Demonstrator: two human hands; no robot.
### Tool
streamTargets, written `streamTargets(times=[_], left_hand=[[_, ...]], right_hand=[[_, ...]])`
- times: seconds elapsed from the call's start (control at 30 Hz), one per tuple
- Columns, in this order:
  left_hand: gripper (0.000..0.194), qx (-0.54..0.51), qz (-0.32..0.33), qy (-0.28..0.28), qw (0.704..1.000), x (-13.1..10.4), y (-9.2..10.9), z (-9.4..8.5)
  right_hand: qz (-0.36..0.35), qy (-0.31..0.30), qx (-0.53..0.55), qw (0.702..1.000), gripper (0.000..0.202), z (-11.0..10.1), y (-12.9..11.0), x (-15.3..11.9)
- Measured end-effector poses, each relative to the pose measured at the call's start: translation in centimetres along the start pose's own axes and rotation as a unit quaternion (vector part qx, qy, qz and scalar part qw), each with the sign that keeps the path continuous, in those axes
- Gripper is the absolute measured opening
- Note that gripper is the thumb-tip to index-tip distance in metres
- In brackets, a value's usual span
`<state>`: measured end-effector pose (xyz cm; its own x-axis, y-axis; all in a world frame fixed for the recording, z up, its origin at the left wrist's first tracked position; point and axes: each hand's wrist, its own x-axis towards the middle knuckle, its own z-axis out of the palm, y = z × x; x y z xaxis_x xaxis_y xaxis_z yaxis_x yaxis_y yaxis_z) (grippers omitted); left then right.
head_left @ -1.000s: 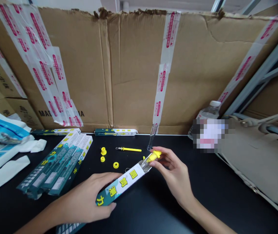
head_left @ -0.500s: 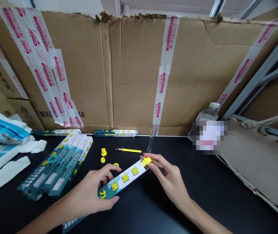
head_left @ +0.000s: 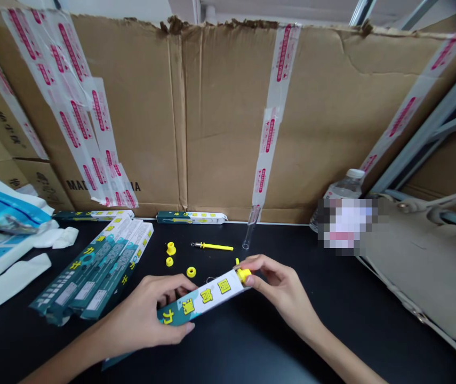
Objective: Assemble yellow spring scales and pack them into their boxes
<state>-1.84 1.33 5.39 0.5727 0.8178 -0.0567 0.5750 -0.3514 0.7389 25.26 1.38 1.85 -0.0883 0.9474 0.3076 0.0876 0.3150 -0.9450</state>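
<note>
My left hand (head_left: 159,309) is wrapped round a long, narrow teal-and-white carton (head_left: 212,295) with yellow characters, its right end tilted up. At that end, my right hand (head_left: 270,277) pinches a yellow plastic cap (head_left: 244,274) that sticks out of the carton. The rest of that piece is hidden inside. A small yellow tip and a thin wire loop show beside the carton's upper edge. Beyond my hands lie a yellow rod with a metal spring hook (head_left: 215,246), a yellow ring (head_left: 191,272), and two small yellow caps (head_left: 170,248). A clear tube (head_left: 250,228) stands behind them.
Several similar cartons (head_left: 103,272) lie at the left, and another carton (head_left: 191,217) lies along the cardboard wall (head_left: 220,122). Blue-and-white packaging (head_left: 7,213) is at far left. A plastic bottle (head_left: 345,184) and a beige bag (head_left: 415,266) occupy the right side.
The carton's right end has dipped slightly, and my right hand has moved slightly down and right with the yellow cap. The yellow ring, partly covered before, now shows fully.
</note>
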Motion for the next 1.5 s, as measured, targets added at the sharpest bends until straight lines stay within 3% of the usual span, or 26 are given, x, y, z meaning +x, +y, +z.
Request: streamTargets(times=[0.1,0.23,0.33,0.4,0.5,0.6,0.67,0.73,0.9,1.1,1.27,1.37,1.5], left_hand=[[0.032,-0.023,0.001,-0.009,1.0,0.0,0.1,0.0],[0.031,-0.052,-0.002,0.003,0.999,0.1,-0.4,0.4],[0.041,-0.105,-0.019,-0.008,0.994,0.3,-1.0,0.5],[0.049,-0.177,-0.039,-0.015,0.983,0.5,-1.3,0.2],[0.057,-0.339,-0.065,-0.002,0.939,0.8,-1.3,-1.2],[0.066,-0.507,-0.086,0.009,0.858,0.7,-1.1,-2.7],[0.063,-0.561,-0.093,0.052,0.821,0.6,-0.9,-3.3],[0.061,-0.576,-0.1,0.08,0.807,0.5,-0.8,-3.3],[0.058,-0.561,-0.101,0.108,0.815,0.8,-0.7,-2.4],[0.051,-0.557,-0.09,0.141,0.814,0.7,-1.0,-2.3],[0.043,-0.548,-0.094,0.17,0.813,0.5,-1.2,-2.0],[0.037,-0.543,-0.102,0.185,0.813,0.6,-1.2,-1.6],[0.03,-0.543,-0.108,0.214,0.805,0.6,-1.3,-1.4]], right_hand=[[-0.02,-0.017,0.008,1.0,0.013,-0.1,0.1,-0.1],[-0.037,-0.042,-0.001,0.998,0.025,0.6,0.2,-0.7],[-0.01,-0.02,-0.001,1.0,0.037,1.6,0.3,-0.9],[0.022,0.008,0.019,1.0,0.034,1.9,0.5,-0.8],[0.051,0.048,0.077,0.995,0.033,1.7,0.6,-0.4],[0.07,0.081,0.088,0.99,0.038,1.2,0.6,0.0],[0.071,0.095,0.068,0.991,0.041,0.9,0.5,0.0],[0.066,0.1,0.049,0.992,0.042,0.8,0.5,0.0],[0.078,0.087,0.05,0.992,0.045,0.8,0.7,-0.2],[0.098,0.071,0.067,0.99,0.064,0.8,0.4,-0.2],[0.082,0.083,0.06,0.991,0.044,1.1,0.5,-0.4],[0.078,0.113,0.082,0.987,0.044,1.3,0.6,-0.5],[0.073,0.088,0.087,0.99,0.038,1.2,0.3,-0.5]])
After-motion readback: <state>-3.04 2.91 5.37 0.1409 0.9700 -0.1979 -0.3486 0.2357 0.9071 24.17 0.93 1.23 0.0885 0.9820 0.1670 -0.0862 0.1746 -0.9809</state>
